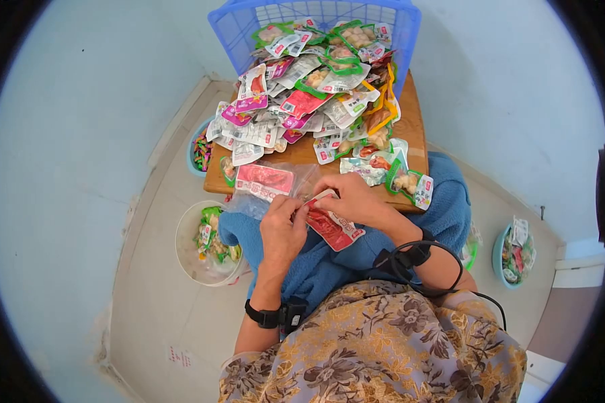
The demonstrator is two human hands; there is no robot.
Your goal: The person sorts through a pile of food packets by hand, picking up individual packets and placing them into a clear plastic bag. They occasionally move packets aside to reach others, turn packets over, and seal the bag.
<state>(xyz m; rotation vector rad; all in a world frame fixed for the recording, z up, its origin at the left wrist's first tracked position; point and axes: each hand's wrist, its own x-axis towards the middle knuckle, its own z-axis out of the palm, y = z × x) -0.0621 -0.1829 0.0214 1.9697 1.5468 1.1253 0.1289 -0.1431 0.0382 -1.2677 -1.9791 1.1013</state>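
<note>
A red-and-white snack packet [335,230] is held over my lap, slanting down to the right. My right hand [351,196] pinches its upper end. The fingertips of my left hand [282,230] close on the packet's left edge, close beside the right fingertips. Just beyond my hands, at the table's near edge, another red packet [265,178] lies on a crumpled clear plastic bag [305,176]. A blue cloth [249,232] covers my lap beneath the held packet.
A blue plastic basket [230,35] lies tipped on the wooden table [410,134], spilling a heap of snack packets [309,87] toward me. On the floor stand a white bucket [181,245] with packets, a blue basin [196,164] of small colourful pieces, and another basin [499,258] at right.
</note>
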